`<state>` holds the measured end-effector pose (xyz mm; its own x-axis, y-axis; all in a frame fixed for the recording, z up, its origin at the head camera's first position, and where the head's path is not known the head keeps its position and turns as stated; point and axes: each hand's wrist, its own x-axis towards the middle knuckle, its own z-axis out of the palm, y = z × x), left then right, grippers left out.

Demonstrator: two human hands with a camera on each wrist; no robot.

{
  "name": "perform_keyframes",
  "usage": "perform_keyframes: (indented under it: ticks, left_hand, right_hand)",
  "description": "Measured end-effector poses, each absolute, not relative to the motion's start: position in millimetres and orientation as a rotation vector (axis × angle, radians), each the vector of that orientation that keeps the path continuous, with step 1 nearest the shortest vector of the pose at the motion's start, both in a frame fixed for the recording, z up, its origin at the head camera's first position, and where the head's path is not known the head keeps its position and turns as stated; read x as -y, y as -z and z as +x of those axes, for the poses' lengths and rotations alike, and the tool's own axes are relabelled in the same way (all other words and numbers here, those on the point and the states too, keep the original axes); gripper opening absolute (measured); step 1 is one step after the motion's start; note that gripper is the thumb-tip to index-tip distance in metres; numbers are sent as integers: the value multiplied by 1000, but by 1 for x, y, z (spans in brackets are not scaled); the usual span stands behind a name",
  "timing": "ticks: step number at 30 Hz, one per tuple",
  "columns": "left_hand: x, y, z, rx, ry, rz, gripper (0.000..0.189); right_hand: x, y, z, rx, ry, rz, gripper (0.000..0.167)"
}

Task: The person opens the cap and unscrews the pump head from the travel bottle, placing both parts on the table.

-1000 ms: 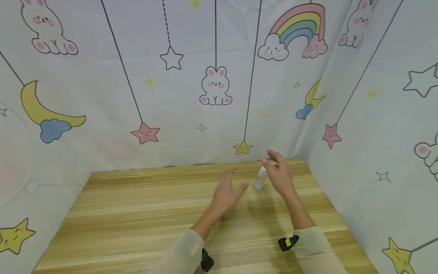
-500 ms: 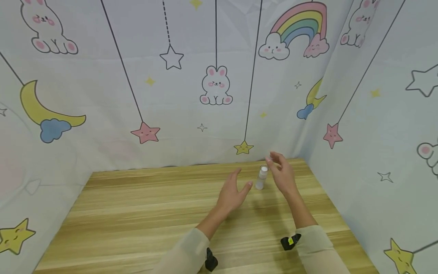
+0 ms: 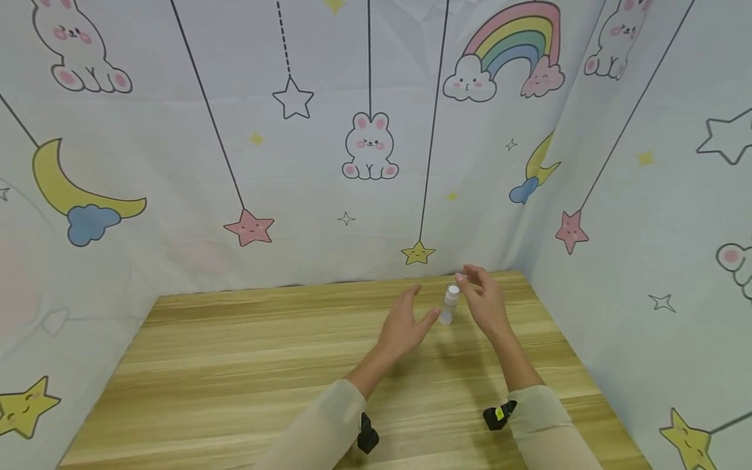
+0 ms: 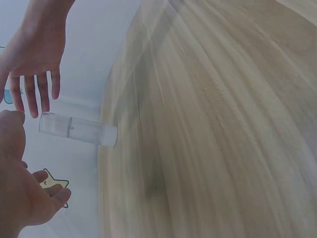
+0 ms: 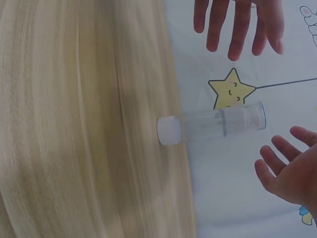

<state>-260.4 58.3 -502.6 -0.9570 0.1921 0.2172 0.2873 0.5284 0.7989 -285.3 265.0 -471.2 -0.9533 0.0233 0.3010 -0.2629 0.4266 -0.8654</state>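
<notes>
A small clear cylindrical bottle (image 3: 449, 305) stands upright near the back right of the table. It has a white base (image 5: 169, 130) and a see-through cap (image 5: 247, 117). My left hand (image 3: 404, 328) is on its left, thumb spread from straight fingers; in the head view the thumb tip comes up to the bottle's edge, while the right wrist view shows a gap. To the right, my right hand (image 3: 486, 305) hovers beside the cap with its fingers slightly bent. Across the bottle (image 4: 81, 130) the two hands face each other, and neither grips it.
The wood-grain table (image 3: 235, 365) ends at a white cloth backdrop (image 3: 305, 241) printed with bunnies, stars and a rainbow. Another cloth wall (image 3: 623, 274) rises along the right side. Black wrist cameras (image 3: 367, 434) sit at both cuffs.
My left hand has moved right, closer to the bottle. My right hand has shifted very slightly to the right and down. The bottle stays standing in its place.
</notes>
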Motion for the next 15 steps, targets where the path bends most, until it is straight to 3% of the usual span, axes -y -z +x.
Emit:
perform_keyframes:
  ticks: [15]
  left_hand:
    - [-67, 503, -276, 2654, 1470, -425, 72]
  right_hand:
    - [-273, 482, -286, 2488, -1542, 184, 55]
